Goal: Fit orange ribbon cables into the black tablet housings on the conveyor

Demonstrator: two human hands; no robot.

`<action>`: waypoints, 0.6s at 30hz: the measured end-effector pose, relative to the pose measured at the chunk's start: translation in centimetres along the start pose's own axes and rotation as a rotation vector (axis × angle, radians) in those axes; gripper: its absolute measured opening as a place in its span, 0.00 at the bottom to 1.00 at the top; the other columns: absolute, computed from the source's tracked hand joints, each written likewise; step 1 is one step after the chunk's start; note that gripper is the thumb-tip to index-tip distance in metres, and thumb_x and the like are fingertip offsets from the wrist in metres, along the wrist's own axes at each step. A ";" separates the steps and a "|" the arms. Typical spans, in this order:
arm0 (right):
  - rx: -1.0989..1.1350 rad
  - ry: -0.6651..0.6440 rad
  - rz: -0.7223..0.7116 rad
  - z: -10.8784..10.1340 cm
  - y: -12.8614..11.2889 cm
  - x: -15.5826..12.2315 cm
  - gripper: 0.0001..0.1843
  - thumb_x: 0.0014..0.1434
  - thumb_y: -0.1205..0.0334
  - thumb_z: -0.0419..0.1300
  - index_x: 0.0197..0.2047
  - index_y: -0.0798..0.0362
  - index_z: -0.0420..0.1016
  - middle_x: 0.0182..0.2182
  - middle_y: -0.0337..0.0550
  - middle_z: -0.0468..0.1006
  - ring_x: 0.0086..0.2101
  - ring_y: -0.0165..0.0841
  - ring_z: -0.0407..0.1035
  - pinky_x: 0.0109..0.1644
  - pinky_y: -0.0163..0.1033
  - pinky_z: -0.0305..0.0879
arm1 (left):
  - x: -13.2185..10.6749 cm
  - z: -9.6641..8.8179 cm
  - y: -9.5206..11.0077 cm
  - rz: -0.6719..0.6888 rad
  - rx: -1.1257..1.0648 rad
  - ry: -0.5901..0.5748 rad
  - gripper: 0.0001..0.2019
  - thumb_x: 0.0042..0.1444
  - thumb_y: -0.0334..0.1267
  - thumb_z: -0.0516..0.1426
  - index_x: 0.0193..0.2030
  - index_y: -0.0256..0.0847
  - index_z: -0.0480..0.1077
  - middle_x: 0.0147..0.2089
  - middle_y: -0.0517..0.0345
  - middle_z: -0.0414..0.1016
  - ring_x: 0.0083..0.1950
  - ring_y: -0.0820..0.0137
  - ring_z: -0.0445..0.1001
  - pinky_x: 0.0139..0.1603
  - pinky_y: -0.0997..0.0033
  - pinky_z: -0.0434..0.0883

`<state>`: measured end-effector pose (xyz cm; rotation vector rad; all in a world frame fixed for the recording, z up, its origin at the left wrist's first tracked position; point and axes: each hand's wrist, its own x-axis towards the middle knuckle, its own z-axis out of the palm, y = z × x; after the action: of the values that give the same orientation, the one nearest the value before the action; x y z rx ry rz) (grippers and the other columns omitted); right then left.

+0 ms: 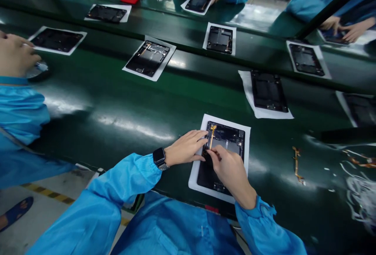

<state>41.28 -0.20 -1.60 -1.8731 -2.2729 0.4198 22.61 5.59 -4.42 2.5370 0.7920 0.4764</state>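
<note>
1. Tablet chassis (226, 145) on a white sheet (196, 169), lying at the near edge of the green desk (117, 110).
2. Left hand (185, 148), fingers flat and together, presses the chassis's left edge.
3. Right hand (229, 167), fingers pinched narrow on the near end of a gold flex cable (212, 134) lying on the chassis.
4. Open desk lies left; a spare flex cable (296, 163) lies right.
5. Another chassis (268, 90) lies farther, well apart.
</note>
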 end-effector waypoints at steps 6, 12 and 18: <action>-0.097 -0.005 0.002 0.6 -1.5 0.3 0.08 0.66 0.65 0.53 0.38 0.55 0.72 0.29 0.46 0.79 0.27 0.38 0.73 0.27 0.38 0.54 | -0.1 0.4 -0.1 0.007 -0.018 -0.005 0.29 0.55 0.43 0.64 0.59 0.35 0.60 0.67 0.37 0.58 0.69 0.53 0.56 0.68 0.52 0.59; 0.160 0.032 0.069 0.1 -0.1 0.3 0.10 0.65 0.62 0.54 0.38 0.53 0.76 0.32 0.47 0.81 0.32 0.41 0.75 0.33 0.40 0.63 | 0.5 -0.8 -0.6 0.006 -0.043 0.013 0.26 0.57 0.46 0.62 0.58 0.37 0.63 0.64 0.40 0.62 0.67 0.55 0.58 0.65 0.53 0.62; 1.350 0.267 0.427 -1.1 5.1 -0.3 0.16 0.52 0.49 0.66 0.37 0.52 0.76 0.32 0.45 0.79 0.35 0.39 0.74 0.40 0.43 0.71 | 8.8 -2.0 -3.4 -0.194 0.138 -0.011 0.16 0.65 0.43 0.54 0.54 0.35 0.68 0.55 0.45 0.70 0.59 0.58 0.64 0.58 0.58 0.63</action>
<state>46.46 0.51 -2.20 -1.4075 -0.8466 1.2393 27.06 14.05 -2.73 2.5496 1.0890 0.3550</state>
